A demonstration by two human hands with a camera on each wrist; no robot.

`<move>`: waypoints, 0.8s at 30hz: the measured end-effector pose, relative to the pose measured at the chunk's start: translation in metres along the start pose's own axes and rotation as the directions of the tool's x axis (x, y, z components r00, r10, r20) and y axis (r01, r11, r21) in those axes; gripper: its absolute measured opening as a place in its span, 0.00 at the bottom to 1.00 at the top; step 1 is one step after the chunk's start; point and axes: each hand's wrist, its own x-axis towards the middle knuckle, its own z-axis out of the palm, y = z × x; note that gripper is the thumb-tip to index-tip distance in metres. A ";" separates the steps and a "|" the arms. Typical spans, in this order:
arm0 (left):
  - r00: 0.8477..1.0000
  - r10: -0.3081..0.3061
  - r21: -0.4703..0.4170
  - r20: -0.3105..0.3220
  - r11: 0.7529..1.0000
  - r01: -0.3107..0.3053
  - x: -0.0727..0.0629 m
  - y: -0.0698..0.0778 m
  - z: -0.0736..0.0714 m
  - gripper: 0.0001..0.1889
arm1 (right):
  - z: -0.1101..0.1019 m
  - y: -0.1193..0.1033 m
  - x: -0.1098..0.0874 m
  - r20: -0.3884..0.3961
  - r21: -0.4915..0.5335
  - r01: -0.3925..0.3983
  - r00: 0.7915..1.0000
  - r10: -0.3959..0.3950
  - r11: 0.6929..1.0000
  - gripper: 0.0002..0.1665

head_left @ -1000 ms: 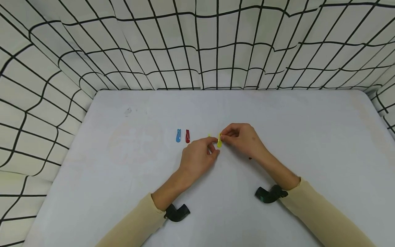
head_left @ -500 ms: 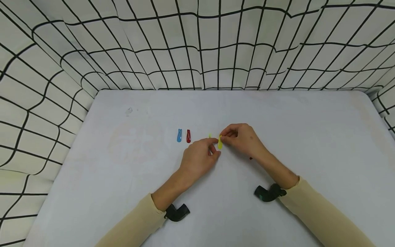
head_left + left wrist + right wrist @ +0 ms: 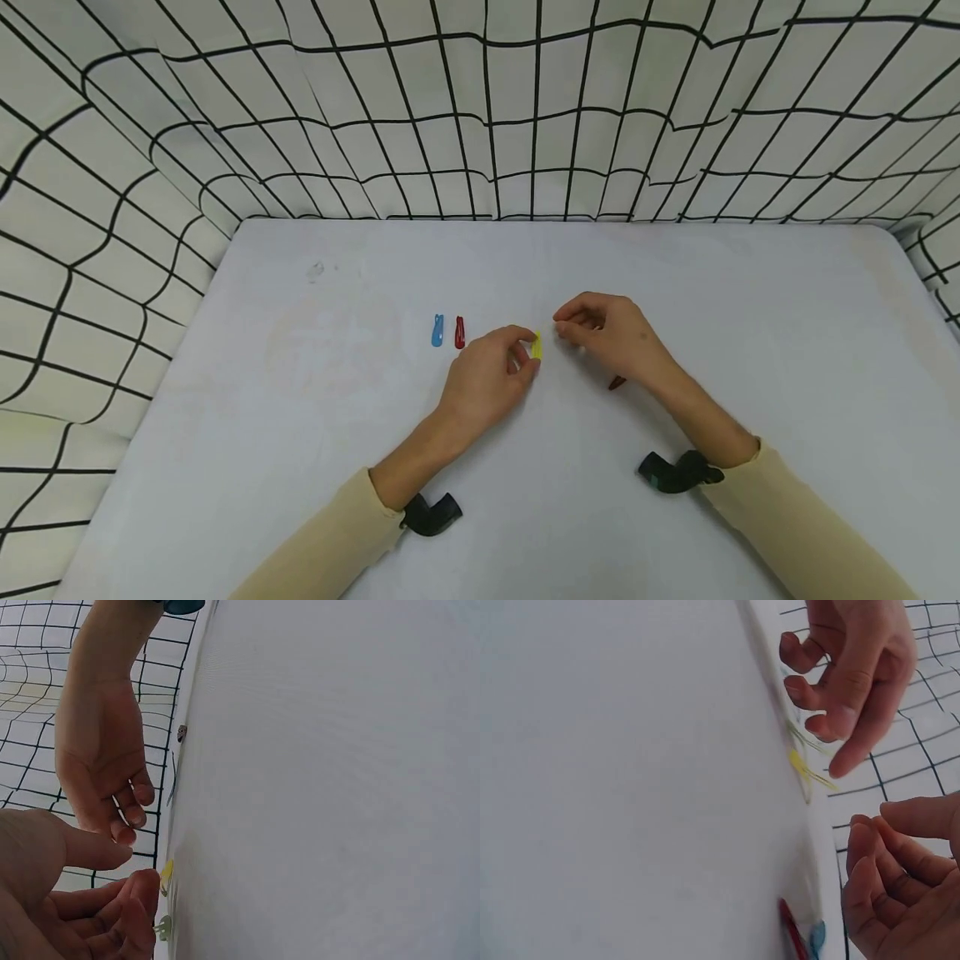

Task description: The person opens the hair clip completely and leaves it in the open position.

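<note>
A yellow hair clip (image 3: 537,345) lies on the white table at the fingertips of my left hand (image 3: 487,379). In the right wrist view the yellow hair clip (image 3: 798,762) has its arms spread, and a green hair clip (image 3: 799,733) lies just beyond it. My left thumb and forefinger are apart with nothing between them; whether a fingertip touches the clip I cannot tell. My right hand (image 3: 611,337) hovers right of the yellow clip, fingers loosely bent, no object visible in it. Under its wrist a dark red hair clip (image 3: 617,382) partly shows.
Left of my left hand, a blue hair clip (image 3: 438,330) and a red hair clip (image 3: 460,332) lie side by side. Another blue hair clip (image 3: 817,937) shows near the right hand in the right wrist view. Black-lined netting (image 3: 510,117) rises behind the table.
My right hand has let go of the yellow hair clip and moved away to the right, uncovering more of the dark red clip. My left hand has hardly moved.
</note>
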 end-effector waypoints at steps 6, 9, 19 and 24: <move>0.999 0.030 -0.016 -0.014 0.999 -0.030 0.003 0.005 0.002 0.13 | -0.019 0.001 -0.004 -0.041 -0.017 0.015 0.999 -0.016 1.000 0.11; 0.999 0.040 -0.032 -0.009 0.999 -0.040 0.006 0.007 0.003 0.13 | -0.027 0.004 -0.006 -0.051 -0.035 0.004 0.999 -0.005 0.999 0.12; 0.995 0.088 -0.061 0.036 0.994 -0.086 0.014 0.014 0.010 0.12 | -0.040 0.018 -0.016 -0.043 -0.116 0.002 0.999 -0.007 0.993 0.09; 0.990 0.130 -0.073 0.053 0.989 -0.126 0.015 0.015 0.013 0.12 | -0.042 0.021 -0.022 -0.030 -0.147 0.008 0.999 -0.012 0.989 0.08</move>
